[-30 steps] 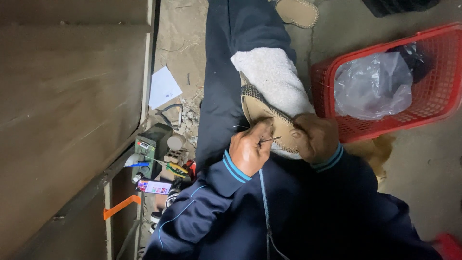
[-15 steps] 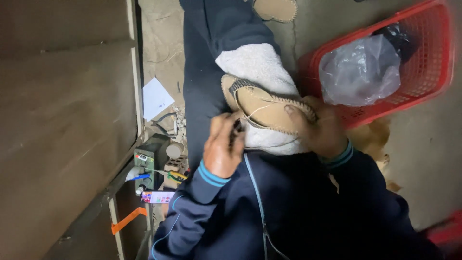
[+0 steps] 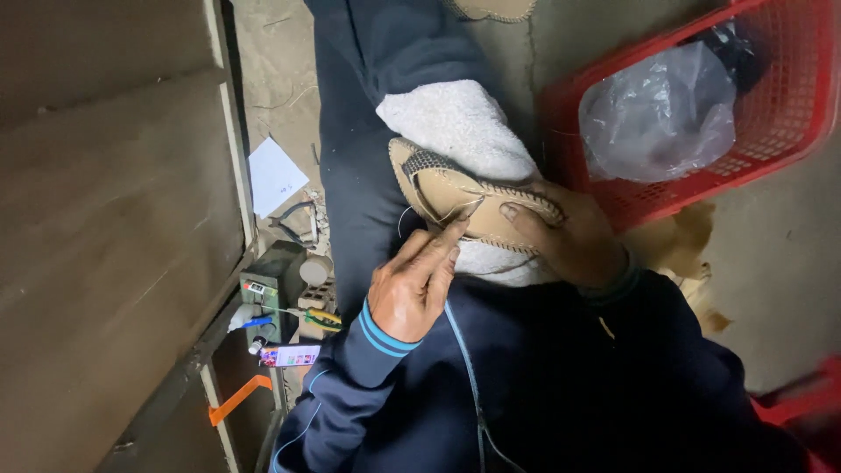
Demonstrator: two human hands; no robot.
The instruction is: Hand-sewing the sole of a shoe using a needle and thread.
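Beside shoe (image 3: 473, 197): red basket (image 3: 788, 131), white towel (image 3: 455, 123).

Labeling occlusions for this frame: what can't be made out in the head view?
- Sandal: heel end hidden under right hand.
- Needle or thread at left hand fingertips: too small to tell.
- Red basket: cut off by the frame's edge; its contents veiled by a plastic bag.

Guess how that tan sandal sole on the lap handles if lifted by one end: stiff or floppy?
Probably bendy: the sandal sole looks thin and flat, with a stitched rim. Likely light, since the right hand steadies it with fingers alone. Unlikely to slide, as it rests on a nubby white towel. The left hand touches its top.
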